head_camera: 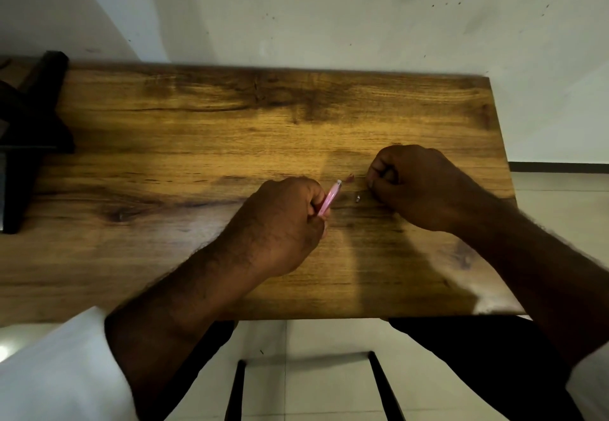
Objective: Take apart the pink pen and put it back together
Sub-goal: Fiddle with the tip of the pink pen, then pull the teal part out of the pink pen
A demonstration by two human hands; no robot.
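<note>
Pen looked part-dismantled: left hand gripped it above table. Metal part and pink bit lay loose between hands. Right hand was curled by them, contents not discernible. Reassembly not yet done.

Pink pen lower end hidden in left hand; tiny silver piece unidentifiable.

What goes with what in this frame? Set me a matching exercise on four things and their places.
Things: 1 pink pen; 2 small metal piece; 3 right hand; 4 dark object.
Places: A at the table's left edge; B gripped in the left hand; C lying on the wood between both hands; D fingers curled, resting near the right edge.
Pairs: 1-B; 2-C; 3-D; 4-A.
</note>
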